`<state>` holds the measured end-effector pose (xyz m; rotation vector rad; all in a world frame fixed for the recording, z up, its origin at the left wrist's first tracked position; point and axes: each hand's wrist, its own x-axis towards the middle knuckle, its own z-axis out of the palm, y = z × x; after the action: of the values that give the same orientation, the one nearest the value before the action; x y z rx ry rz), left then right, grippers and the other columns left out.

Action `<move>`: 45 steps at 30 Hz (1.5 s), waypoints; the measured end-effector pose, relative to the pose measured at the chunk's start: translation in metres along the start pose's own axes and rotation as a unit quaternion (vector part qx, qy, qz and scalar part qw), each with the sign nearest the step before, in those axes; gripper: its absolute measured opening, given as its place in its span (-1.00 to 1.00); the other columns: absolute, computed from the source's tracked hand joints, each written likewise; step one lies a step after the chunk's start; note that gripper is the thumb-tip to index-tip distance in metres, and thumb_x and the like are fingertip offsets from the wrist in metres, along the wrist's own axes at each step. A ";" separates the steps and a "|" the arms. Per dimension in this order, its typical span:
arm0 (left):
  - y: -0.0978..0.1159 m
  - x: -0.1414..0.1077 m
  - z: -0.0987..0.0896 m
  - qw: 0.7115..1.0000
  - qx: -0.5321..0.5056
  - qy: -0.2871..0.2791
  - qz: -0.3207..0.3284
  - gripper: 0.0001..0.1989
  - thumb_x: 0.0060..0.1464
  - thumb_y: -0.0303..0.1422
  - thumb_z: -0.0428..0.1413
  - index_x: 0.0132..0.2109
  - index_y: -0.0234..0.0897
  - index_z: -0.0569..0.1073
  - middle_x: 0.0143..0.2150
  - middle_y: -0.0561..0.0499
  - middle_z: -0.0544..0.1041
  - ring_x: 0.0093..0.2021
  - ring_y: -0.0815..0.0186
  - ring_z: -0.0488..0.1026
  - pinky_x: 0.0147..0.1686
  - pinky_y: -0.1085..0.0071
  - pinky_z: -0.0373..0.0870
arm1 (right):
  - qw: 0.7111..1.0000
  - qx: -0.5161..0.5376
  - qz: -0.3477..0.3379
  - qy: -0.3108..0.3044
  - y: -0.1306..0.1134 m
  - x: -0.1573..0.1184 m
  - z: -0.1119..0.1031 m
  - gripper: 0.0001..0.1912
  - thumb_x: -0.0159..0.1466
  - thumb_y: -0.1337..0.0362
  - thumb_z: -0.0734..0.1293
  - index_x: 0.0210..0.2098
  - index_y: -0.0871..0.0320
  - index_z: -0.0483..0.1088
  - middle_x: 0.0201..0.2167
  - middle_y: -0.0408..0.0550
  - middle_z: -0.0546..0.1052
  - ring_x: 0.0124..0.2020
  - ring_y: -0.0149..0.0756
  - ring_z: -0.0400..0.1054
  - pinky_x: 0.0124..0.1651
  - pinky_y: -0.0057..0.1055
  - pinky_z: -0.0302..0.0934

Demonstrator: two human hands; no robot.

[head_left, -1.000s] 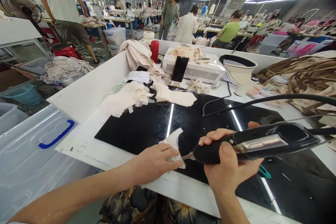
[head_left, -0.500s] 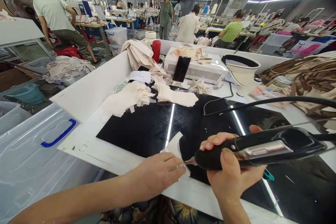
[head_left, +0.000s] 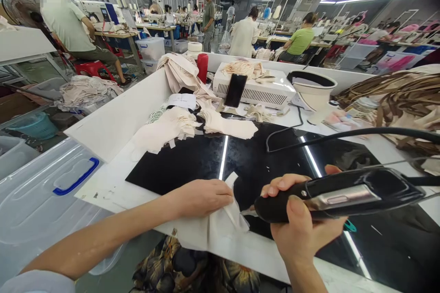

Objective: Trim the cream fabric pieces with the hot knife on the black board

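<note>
My left hand (head_left: 202,198) is closed at the upper part of a cream fabric piece (head_left: 227,222), its fingertips pinching the cloth. The piece lies over the front edge of a glossy black sheet (head_left: 254,165) and the white tabletop. My right hand (head_left: 302,233) is wrapped around a thick black corded hand tool (head_left: 360,192) with a silver panel on its side. Its thin metal tip (head_left: 250,211) points left at the fabric's right edge; whether it touches, I cannot tell. Behind lie two stacks of cream fabric pieces (head_left: 228,124).
A phone (head_left: 235,89) leans against a white vented box (head_left: 254,94). The tool's black cable (head_left: 343,133) loops over the sheet. Brown straps (head_left: 395,96) are heaped at right. A clear lidded bin (head_left: 44,210) stands at left. Several people sit or stand farther back.
My left hand has moved up and away from the tool's tip to the upper part of the fabric, leaving its lower part uncovered. My right hand and the tool stay almost in place.
</note>
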<state>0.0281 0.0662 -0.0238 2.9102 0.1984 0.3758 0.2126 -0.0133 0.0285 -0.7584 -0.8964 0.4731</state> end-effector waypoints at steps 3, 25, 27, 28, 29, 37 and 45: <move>-0.001 -0.002 -0.001 1.000 -0.004 -0.010 -0.007 -0.81 0.40 -0.55 0.00 0.03 -0.35 0.48 0.07 -0.11 0.56 0.12 0.21 0.47 0.13 0.37 0.45 | 1.000 -0.004 0.000 -0.003 0.000 -0.001 0.000 -0.38 0.21 0.34 0.49 0.21 -0.09 0.31 -0.38 -0.27 0.55 -0.49 -0.34 0.40 -0.45 -0.32 0.44; 0.009 -0.008 -0.011 0.996 0.086 -0.022 -0.001 -0.70 0.45 -0.22 0.08 0.23 -0.12 0.43 0.02 -0.06 0.49 0.04 0.22 0.46 0.02 0.38 0.43 | 1.000 -0.018 -0.002 -0.001 -0.001 -0.003 0.002 -0.37 0.21 0.37 0.48 0.21 -0.07 0.27 -0.37 -0.27 0.54 -0.48 -0.34 0.39 -0.42 -0.30 0.42; 0.012 -0.007 -0.011 0.995 0.102 -0.025 0.003 -0.70 0.43 -0.19 0.10 0.21 -0.12 0.44 -0.01 -0.08 0.47 0.00 0.20 0.46 0.02 0.34 0.43 | 1.000 -0.024 0.001 0.001 -0.001 -0.004 0.002 -0.36 0.20 0.37 0.48 0.20 -0.08 0.26 -0.38 -0.28 0.54 -0.48 -0.34 0.39 -0.41 -0.30 0.42; 0.013 -0.006 -0.011 0.994 0.108 -0.028 0.004 -0.70 0.42 -0.18 0.11 0.21 -0.12 0.45 -0.02 -0.08 0.47 -0.01 0.19 0.46 0.02 0.33 0.44 | 1.000 -0.028 0.002 0.002 -0.002 -0.004 0.002 -0.36 0.20 0.36 0.48 0.21 -0.08 0.26 -0.38 -0.28 0.53 -0.48 -0.34 0.39 -0.41 -0.29 0.42; 0.014 -0.006 -0.010 0.993 0.113 -0.029 0.005 -0.69 0.41 -0.17 0.12 0.20 -0.13 0.45 -0.04 -0.09 0.46 -0.03 0.18 0.45 0.01 0.31 0.44 | 0.999 -0.032 0.001 0.003 -0.002 -0.004 0.002 -0.35 0.19 0.36 0.48 0.21 -0.08 0.26 -0.38 -0.28 0.53 -0.48 -0.34 0.39 -0.41 -0.29 0.42; 0.017 -0.009 -0.005 0.992 0.125 -0.027 0.014 -0.67 0.41 -0.19 0.12 0.22 -0.19 0.41 -0.06 -0.13 0.45 0.04 0.12 0.43 0.02 0.22 0.44 | 0.999 -0.030 0.005 0.008 -0.001 -0.004 0.002 -0.36 0.19 0.34 0.49 0.21 -0.09 0.27 -0.38 -0.28 0.53 -0.48 -0.33 0.40 -0.43 -0.29 0.42; 0.019 -0.012 0.002 0.992 0.126 0.012 0.016 -0.64 0.36 -0.24 0.19 0.20 -0.27 0.41 -0.02 -0.18 0.45 0.10 0.10 0.44 0.10 0.20 0.46 | 1.000 0.004 0.002 0.027 0.002 0.005 0.011 -0.35 0.16 0.34 0.50 0.18 -0.07 0.27 -0.41 -0.31 0.54 -0.53 -0.35 0.39 -0.47 -0.33 0.41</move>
<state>0.0194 0.0457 -0.0247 3.1623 0.2164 0.4189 0.2065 -0.0047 0.0344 -0.7626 -0.8431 0.4567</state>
